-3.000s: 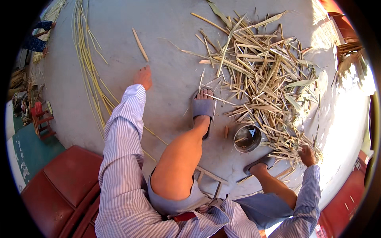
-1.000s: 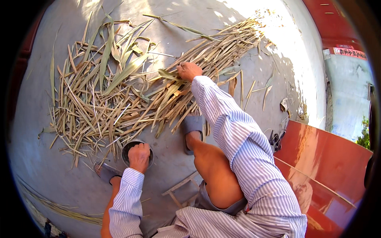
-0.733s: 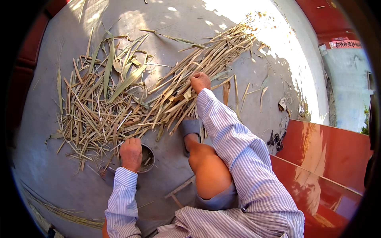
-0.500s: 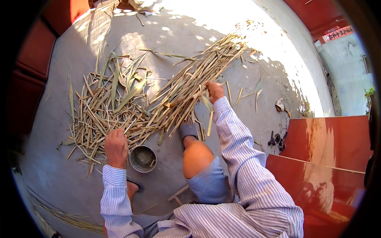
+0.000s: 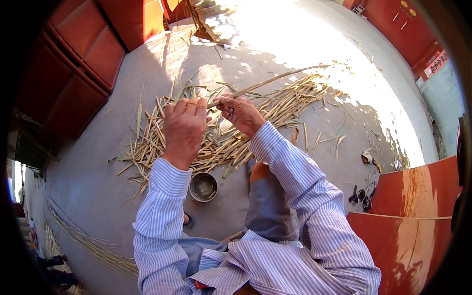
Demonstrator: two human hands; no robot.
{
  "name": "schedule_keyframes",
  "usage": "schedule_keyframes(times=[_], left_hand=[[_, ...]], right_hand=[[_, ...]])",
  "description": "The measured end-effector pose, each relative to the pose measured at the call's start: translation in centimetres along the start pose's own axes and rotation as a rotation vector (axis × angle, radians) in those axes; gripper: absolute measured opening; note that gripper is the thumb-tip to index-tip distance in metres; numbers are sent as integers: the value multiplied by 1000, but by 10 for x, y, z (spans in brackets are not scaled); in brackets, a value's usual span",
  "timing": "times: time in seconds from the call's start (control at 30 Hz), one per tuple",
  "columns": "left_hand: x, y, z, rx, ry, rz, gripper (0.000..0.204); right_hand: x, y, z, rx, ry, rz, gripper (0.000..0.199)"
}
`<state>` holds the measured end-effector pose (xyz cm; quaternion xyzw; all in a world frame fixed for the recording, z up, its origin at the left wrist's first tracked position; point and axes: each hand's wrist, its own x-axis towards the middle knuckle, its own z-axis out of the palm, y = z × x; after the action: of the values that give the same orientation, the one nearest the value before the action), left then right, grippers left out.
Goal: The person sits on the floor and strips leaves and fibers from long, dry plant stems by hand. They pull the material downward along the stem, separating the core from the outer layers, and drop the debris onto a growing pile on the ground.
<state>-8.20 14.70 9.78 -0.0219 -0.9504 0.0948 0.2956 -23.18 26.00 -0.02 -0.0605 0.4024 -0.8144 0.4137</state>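
In front of me, raised over the pile, a long dry stalk (image 5: 282,76) slants from my hands up toward the far right. My right hand (image 5: 242,114) pinches it close to its near end, a ring showing on one finger. Beside it, the fingers of my left hand (image 5: 186,129) are curled round the tip of that end; their inner side is hidden. Below my hands lies a heap of short cut stalks and dry leaves (image 5: 152,142). Longer stalks (image 5: 295,98) lie bundled to its right. A round metal bowl (image 5: 212,180) with something dull inside stands below my left hand.
Red padded seats (image 5: 83,44) line the far left. A glossy red panel (image 5: 388,191) stands at the right, near a dark tangled thing (image 5: 361,197). More long stalks (image 5: 98,246) lie at the lower left on the grey floor (image 5: 113,187). My knee (image 5: 273,206) is bent near the bundle.
Both hands have risen and come together. My right hand has brought a long stalk up from the bundle, and my left hand has moved from the heap to its end. The view has shifted.
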Motion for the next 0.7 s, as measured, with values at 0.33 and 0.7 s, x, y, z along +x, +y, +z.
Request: schedule_keyframes(times=[0.33,0.7], left_hand=[[-79,-83,-40,60,-126,-201,15],[-110,-81,11,-727,-267,-768,18]], right_hand=[[20,-8,-28,-35,244,-58,21],[-3,-2,-8,-173,20,-106,16]])
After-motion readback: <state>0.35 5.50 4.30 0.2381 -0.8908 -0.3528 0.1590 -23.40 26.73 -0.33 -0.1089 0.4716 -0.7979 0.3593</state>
